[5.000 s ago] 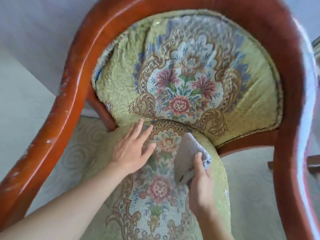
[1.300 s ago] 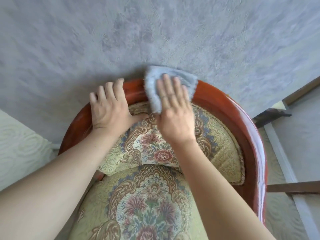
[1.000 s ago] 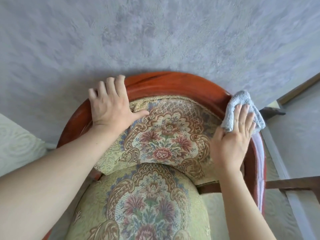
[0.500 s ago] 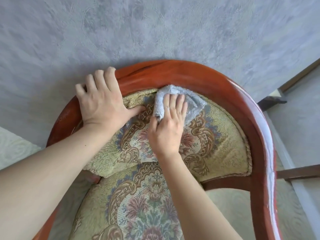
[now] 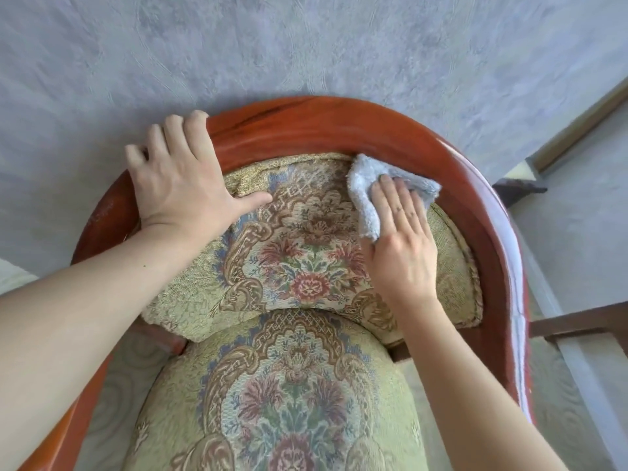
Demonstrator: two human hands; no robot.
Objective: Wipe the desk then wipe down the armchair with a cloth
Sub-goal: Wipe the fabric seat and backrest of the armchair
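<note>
Grey textured wall (image 5: 306, 45) fills everything behind the armchair (image 5: 339, 130), which has a curved red-brown wood frame with a back cushion (image 5: 306, 246) and a seat cushion (image 5: 289, 402), both green-gold floral tapestry. No brand, label or readable text anywhere. Dark wooden rail (image 5: 577, 322) sticks out just beside the armchair's right arm. Left hand (image 5: 180, 185) lies spread on the armchair's upper left back, fingers draped over the frame top, thumb lying on the back cushion. Right hand (image 5: 401, 239) lies flat, fingers straight and together, pressing a pale blue terry cloth (image 5: 365, 195) onto the back cushion's upper right, the cloth touching the frame's inner edge.
</note>
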